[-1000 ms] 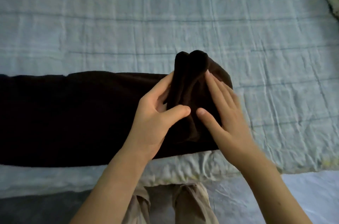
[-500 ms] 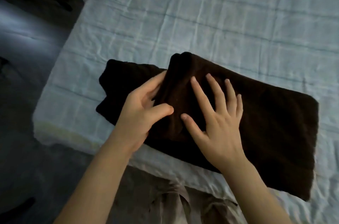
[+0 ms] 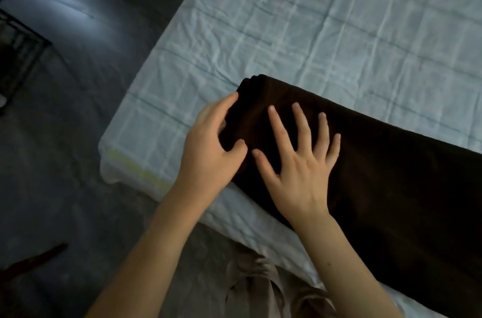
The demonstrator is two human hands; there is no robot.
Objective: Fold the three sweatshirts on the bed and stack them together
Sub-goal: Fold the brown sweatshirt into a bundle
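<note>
Dark brown sweatshirt [image 3: 391, 174], folded into a long band, is laid along the near edge of the pale checked bed [image 3: 313, 30] by its corner, its folded end gripped between thumb and curled fingers of the left hand [image 3: 208, 150], its top pressed by the right hand [image 3: 300, 177], held flat with fingers spread.
</note>
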